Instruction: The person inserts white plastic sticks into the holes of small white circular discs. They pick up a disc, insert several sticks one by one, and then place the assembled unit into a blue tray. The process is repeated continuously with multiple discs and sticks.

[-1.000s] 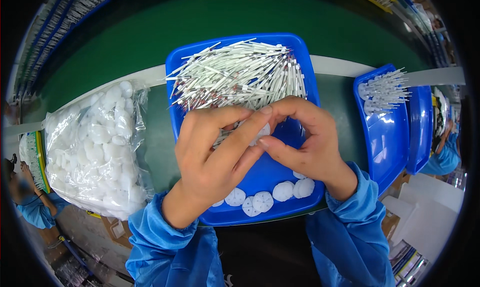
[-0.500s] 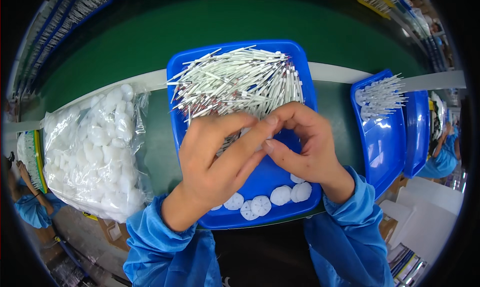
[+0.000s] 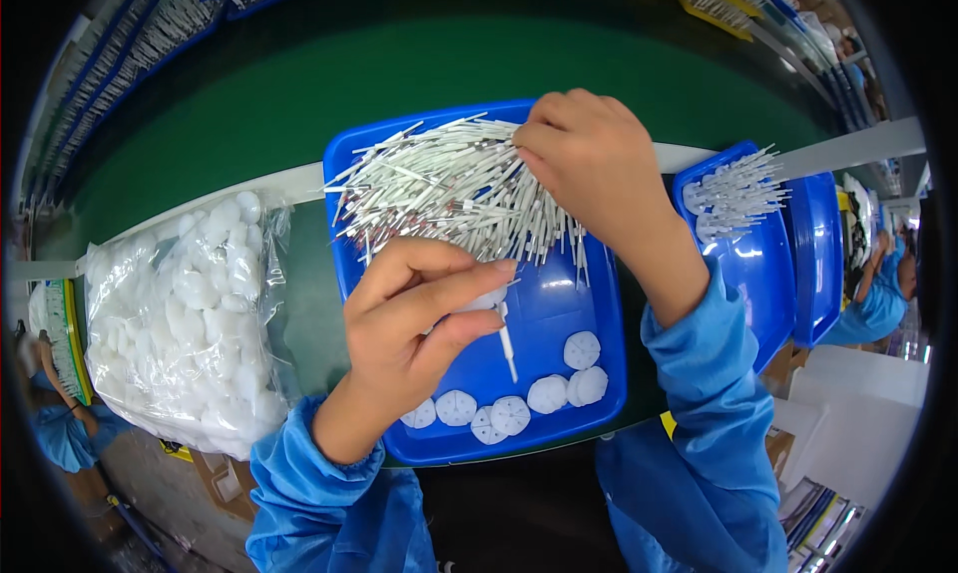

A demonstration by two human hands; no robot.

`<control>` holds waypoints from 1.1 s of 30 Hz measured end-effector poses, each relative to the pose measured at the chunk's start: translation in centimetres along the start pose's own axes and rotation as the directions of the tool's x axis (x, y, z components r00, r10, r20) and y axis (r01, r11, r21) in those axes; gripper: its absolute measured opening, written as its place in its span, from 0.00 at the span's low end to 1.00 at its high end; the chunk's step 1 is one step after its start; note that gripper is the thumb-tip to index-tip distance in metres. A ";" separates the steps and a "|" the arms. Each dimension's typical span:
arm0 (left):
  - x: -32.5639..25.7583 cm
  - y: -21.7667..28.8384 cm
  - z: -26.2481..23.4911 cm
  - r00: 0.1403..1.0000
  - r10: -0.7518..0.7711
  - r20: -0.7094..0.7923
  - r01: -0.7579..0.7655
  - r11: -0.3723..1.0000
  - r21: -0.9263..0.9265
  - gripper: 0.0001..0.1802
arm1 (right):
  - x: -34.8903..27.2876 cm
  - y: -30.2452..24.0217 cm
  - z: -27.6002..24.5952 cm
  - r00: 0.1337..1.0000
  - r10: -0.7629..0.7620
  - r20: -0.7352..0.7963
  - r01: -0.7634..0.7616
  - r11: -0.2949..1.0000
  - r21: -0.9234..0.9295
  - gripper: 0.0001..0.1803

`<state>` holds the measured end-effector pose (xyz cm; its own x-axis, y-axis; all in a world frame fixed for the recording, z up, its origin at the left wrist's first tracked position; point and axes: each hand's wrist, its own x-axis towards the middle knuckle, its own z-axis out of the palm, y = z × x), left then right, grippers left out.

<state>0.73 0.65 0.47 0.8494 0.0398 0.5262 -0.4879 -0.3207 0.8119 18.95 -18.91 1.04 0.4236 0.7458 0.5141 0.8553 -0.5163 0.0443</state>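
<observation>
My left hand [image 3: 404, 323] is closed over the near part of the blue tray [image 3: 611, 303]. Between thumb and fingers it pinches a white round disc [image 3: 487, 299], partly hidden, with a thin white stick [image 3: 508, 348] pointing down from it. Toward the far side, my right hand [image 3: 599, 159] reaches into a heap of thin white sticks [image 3: 439, 179] with dark reddish ends. Its fingertips are drawn together at the heap's right end; whatever they grip is hidden. Several white round discs [image 3: 510, 414] with small marks lie along the tray's near edge.
On the left lies a clear plastic bag [image 3: 190, 323] full of white discs. To the right, another blue tray [image 3: 743, 284] carries discs with sticks standing in them [image 3: 738, 194]. The green table surface [image 3: 429, 64] stretches beyond. Co-workers' blue sleeves show at both sides.
My hands, together before, are now apart. The right has moved up and away to the heap of sticks. The left stays near, with the disc and its stick now visible.
</observation>
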 end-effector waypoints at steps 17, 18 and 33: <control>-0.3 -0.3 0.6 0.930 -0.341 -0.135 0.304 0.923 -0.236 0.20 | 0.6 -0.9 -1.9 0.993 0.063 0.101 -0.066 0.998 0.025 0.07; -0.3 -0.3 0.6 0.928 -0.346 -0.139 0.304 0.918 -0.253 0.20 | 0.2 -1.2 -2.4 0.988 0.101 0.113 -0.109 0.992 0.063 0.08; -0.7 -0.6 1.1 0.920 -0.387 -0.068 0.352 0.888 -0.295 0.21 | -4.9 -6.8 -3.4 0.899 0.378 0.224 -0.186 -0.133 0.973 0.13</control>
<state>0.70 -0.26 -0.64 0.9564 0.2247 0.1868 -0.1937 0.0086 0.9810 10.02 -20.45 1.11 0.7704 0.5693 0.2872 0.0979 0.3395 -0.9355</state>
